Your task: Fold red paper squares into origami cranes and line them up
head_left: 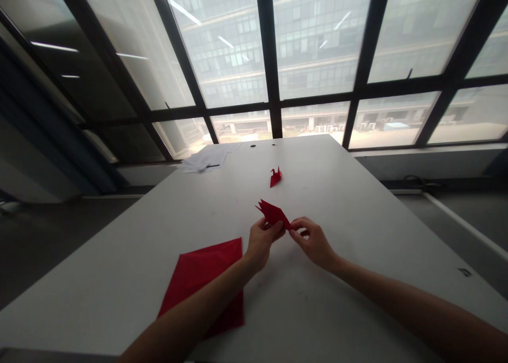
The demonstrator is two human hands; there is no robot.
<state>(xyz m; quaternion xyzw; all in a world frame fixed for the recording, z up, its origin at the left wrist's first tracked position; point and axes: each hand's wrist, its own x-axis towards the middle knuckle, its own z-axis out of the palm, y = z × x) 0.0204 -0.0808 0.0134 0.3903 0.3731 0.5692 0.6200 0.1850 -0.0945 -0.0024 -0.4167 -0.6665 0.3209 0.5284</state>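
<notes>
A folded piece of red origami paper is held above the table, its pointed flaps fanning out at the upper left. My left hand grips its lower side, thumb on the near face. With thumb and fingertips, my right hand pinches the narrow tip at its lower right. Beyond my hands a finished red paper crane stands on the table. Flat red paper lies under and beside my left forearm, which covers part of it.
The white table stretches away toward large windows. At its far left corner lie loose white papers with a dark pen on them. A black mark sits near the right edge.
</notes>
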